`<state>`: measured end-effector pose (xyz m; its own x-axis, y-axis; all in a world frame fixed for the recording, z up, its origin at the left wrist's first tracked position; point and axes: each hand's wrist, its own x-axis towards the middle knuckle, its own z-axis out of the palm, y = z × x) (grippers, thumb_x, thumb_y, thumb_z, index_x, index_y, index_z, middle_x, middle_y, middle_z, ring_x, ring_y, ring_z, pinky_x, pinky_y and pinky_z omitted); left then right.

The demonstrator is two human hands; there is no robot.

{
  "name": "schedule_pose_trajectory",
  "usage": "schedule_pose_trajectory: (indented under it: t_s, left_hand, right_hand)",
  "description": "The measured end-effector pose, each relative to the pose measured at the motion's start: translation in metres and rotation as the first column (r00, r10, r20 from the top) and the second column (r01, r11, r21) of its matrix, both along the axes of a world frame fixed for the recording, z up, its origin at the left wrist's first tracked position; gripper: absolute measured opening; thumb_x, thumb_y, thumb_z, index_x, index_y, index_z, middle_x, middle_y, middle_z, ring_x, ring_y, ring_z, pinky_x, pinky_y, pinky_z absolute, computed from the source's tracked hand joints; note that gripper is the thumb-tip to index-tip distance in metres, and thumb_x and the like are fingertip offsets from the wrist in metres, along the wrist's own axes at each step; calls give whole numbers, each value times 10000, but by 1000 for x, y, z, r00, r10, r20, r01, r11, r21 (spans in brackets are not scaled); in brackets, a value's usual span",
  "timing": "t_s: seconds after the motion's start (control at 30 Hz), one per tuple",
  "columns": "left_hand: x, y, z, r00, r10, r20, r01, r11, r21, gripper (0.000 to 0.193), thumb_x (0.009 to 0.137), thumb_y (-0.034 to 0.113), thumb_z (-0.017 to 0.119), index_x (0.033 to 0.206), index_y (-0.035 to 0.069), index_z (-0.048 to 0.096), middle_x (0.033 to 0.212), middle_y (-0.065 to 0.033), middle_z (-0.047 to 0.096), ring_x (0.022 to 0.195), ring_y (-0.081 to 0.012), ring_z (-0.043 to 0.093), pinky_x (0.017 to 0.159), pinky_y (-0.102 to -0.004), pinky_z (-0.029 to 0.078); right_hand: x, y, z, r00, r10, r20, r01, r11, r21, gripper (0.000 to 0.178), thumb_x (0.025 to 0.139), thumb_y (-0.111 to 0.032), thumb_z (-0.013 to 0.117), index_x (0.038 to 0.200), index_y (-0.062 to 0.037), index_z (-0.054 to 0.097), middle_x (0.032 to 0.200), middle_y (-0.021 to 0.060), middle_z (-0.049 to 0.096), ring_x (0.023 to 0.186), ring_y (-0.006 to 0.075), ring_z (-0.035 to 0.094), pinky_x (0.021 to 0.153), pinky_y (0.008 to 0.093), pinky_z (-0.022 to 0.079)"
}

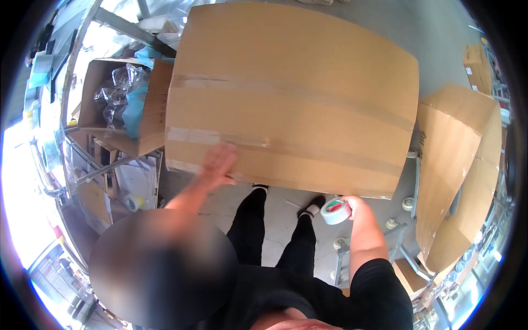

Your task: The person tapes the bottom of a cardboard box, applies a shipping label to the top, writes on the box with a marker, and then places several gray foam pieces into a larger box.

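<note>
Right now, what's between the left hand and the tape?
From the left hand to the tape, the head view shows the near edge of the big box, then floor and a foot.

Left hand [220, 163] at carton [297, 99], right [356, 207] holding tape [334, 216]

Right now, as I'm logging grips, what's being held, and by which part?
The right hand holds a roll of tape by the right side of its ring. The left hand, open at the large cardboard box, grips nothing.
</note>
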<state>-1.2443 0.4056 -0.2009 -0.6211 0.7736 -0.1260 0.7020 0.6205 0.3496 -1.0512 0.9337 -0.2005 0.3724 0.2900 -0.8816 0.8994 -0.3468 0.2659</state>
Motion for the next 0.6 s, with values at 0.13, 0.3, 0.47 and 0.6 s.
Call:
schedule_pose_trajectory:
  t_s: [0.13,0.3,0.47,0.6]
  left_hand:
    - [-50,-111,61,933,341,-115,-359,873,-330,1317,462,475,891,1505,47,210,1593,-196,96,1435,-424,206,1137,-545,251]
    - [-62,-129,73,899,426,102,-293,758,-583,1156,636,189,824,1521,21,99,1602,-176,-22,1419,-405,251,1127,-465,315]
    - [-16,-150,-11,632,774,41,-713,602,-359,869,803,78,635,1517,52,140,1570,-237,98,1339,-383,383,1052,-427,398]
    - [13,-121,-10,449,892,60,-826,440,-352,587,868,110,572,1398,7,341,1395,-269,420,1197,-405,507,988,-472,425]
  right_hand:
    - [10,-30,-10,994,-87,-64,85,996,-26,268,855,-310,656,1061,-141,632,1040,81,673,954,237,657,804,434,539]
    - [25,-75,16,980,-2,-201,-21,994,-110,346,869,-292,649,1188,-164,609,1137,73,649,1013,228,636,811,438,537]
    - [88,-92,31,954,-53,-296,-1,984,-178,486,874,-275,637,1347,-286,527,1259,-1,590,1166,184,548,864,408,507]
    - [138,-121,76,838,-280,-468,186,953,-237,578,870,-196,612,1427,-244,468,1323,5,565,1159,184,552,929,379,478]
